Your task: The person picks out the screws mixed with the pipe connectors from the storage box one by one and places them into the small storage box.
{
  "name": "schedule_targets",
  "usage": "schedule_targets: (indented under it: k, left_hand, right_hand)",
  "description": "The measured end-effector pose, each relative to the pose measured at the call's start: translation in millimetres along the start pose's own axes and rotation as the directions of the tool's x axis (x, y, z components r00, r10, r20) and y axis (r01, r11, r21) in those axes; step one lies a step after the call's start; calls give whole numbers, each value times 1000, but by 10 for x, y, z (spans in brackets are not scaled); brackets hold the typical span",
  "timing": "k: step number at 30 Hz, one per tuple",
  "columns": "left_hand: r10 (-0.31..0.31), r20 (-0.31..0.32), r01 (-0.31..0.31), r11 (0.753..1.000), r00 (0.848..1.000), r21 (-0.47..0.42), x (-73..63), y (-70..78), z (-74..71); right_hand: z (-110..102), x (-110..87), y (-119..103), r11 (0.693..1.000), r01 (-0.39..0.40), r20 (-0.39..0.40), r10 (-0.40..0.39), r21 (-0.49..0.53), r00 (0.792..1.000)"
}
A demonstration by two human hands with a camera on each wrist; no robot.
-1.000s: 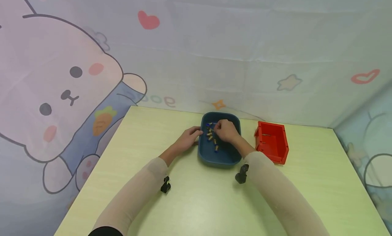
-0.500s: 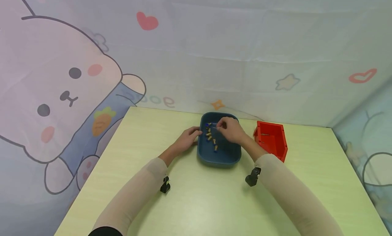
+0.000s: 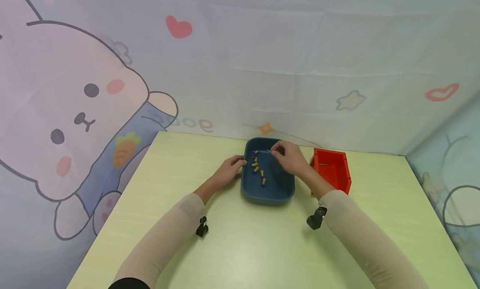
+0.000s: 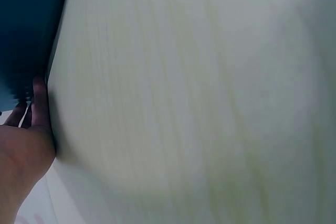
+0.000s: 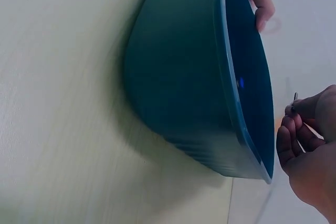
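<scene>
My left hand holds the blue plastic bin at its left side, thumb over the rim and fingers along the outer wall. Above the bin's back right part, my right hand pinches a thin metal pin between thumb and fingertips. Several small brass-coloured pieces with blue ends lie in a loose line on the bin floor, towards its left side. In the left wrist view, fingers lie against the dark blue wall.
A red open bin with a few thin metal pieces inside stands right of the blue bin, partly behind my right forearm. Both bins are on a pale wooden table. A printed cloth hangs at its back edge.
My right hand has lifted from the pieces in the blue bin and moved right towards its rim, with the thin metal pin between its fingertips. My left hand has stayed put.
</scene>
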State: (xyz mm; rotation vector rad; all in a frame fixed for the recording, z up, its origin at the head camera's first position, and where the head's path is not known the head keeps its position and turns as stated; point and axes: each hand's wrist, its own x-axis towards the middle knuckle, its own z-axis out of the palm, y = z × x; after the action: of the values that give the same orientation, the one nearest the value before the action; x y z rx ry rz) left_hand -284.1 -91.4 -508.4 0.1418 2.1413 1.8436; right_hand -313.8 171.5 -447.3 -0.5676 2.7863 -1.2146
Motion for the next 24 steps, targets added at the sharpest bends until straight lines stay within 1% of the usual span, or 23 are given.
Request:
schedule_targets:
  k: [9, 17, 24]
  left_hand:
    - [5, -1, -5, 1000, 1000, 16, -10, 16, 1]
    - [3, -1, -3, 1000, 1000, 18, 2, 16, -14]
    - [-1, -5, 1, 1000, 1000, 15, 13, 10, -14]
  right_hand:
    - [-111, -38, 35, 999, -31, 8, 32, -7, 999]
    - [-182, -36, 103, 1000, -24, 1, 24, -6, 1000]
    - [-279, -61, 174, 1000, -13, -14, 13, 26, 1000]
